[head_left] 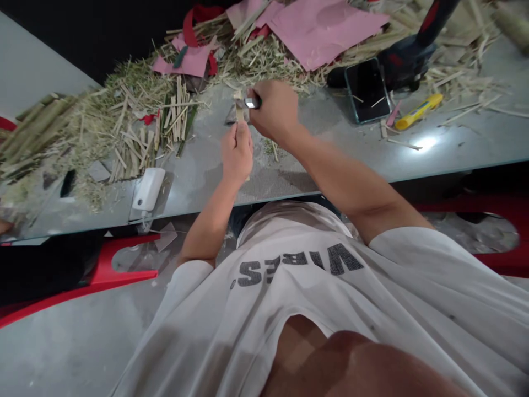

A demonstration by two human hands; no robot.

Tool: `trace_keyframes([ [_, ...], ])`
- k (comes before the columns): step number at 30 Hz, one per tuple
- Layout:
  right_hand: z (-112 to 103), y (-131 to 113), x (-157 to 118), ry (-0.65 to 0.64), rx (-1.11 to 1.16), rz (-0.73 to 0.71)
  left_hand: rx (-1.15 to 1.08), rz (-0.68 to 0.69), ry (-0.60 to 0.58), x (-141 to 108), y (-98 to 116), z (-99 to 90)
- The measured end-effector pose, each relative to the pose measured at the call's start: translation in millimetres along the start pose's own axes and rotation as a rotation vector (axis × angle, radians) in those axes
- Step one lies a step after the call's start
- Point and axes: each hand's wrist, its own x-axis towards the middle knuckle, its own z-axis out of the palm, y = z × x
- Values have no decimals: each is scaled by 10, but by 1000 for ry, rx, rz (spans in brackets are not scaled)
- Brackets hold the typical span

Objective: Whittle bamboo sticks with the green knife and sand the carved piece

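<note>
My left hand (237, 153) is closed around a narrow pale strip of wood or bamboo (239, 113), which points away from me over the table. The strip's lower end shows just below the hand. My right hand (275, 110) is a fist around a knife (251, 103). Its bright metal part and a bit of dark handle stick out to the left, against the strip's far end. The fingers hide the rest of the handle. Below the fist, a few thin shavings (273, 149) lie on the grey table (264, 182).
Cut sticks (177, 118) and heaped shavings (140, 82) cover the left and back. Pink paper (322, 30) lies behind. A phone (367, 94), a dark power tool (407, 58) and a yellow cutter (419, 112) are at right. A white device (149, 189) sits near the front edge.
</note>
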Motion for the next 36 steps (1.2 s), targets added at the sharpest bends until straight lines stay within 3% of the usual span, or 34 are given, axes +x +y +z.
trace_keyframes([
  [3, -54, 86, 144, -96, 8, -25, -6, 116, 48, 157, -28, -4],
  [7, -176, 354, 311, -244, 27, -144, 14, 27, 13, 430, -104, -9],
  [11, -190, 649, 265, -166, -48, -201, -38, -20, -16, 602, -217, 88],
  [14, -73, 775, 156, -159, -99, -151, -139, -58, -90, 609, -292, 189],
  [20, 131, 731, 58, -189, -131, -68, -237, -188, -183, 438, -283, 329],
  [28, 81, 608, 98, -188, -162, 18, -239, -414, -255, 400, -62, 380],
  [36, 87, 652, 117, -211, -170, -13, -173, -368, -197, 407, -93, 546],
])
